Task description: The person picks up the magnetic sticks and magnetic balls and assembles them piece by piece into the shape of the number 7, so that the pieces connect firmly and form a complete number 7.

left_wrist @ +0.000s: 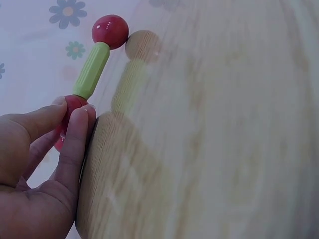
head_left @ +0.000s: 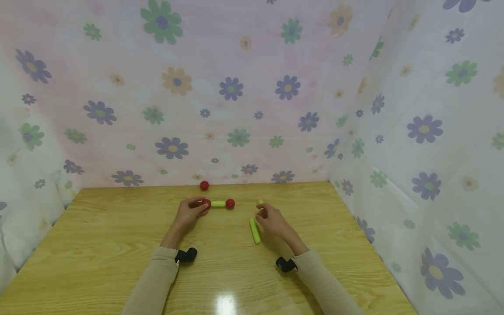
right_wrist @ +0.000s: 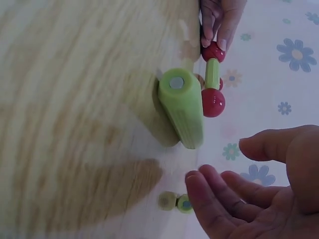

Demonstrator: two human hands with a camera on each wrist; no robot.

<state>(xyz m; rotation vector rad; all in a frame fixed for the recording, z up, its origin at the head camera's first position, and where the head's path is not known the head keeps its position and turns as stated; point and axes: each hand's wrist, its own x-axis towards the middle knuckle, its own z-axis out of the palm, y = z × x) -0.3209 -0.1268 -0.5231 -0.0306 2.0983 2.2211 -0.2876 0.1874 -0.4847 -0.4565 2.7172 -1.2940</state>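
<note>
My left hand (head_left: pixel 188 214) pinches a red ball (left_wrist: pixel 74 105) between thumb and fingers. That ball sits on one end of a light green ridged rod (left_wrist: pixel 91 70), and a second red ball (left_wrist: pixel 110 32) caps the other end. My right hand (right_wrist: pixel 249 194) holds nothing; its thumb and fingers are spread apart in the right wrist view. Close to it on the table lies a loose green rod (head_left: pixel 255 231) with a grey metal disc (right_wrist: pixel 177 82) in its end. Another green rod (head_left: pixel 260 201) lies just beyond the right fingertips, mostly hidden by the hand.
A lone red ball (head_left: pixel 204 185) rests near the back edge of the wooden table (head_left: pixel 98 245). Flower-patterned cloth (head_left: pixel 252 109) hangs behind the table and along its sides. A black wrist camera (head_left: pixel 187 255) is strapped at the left sleeve, another (head_left: pixel 285 264) at the right.
</note>
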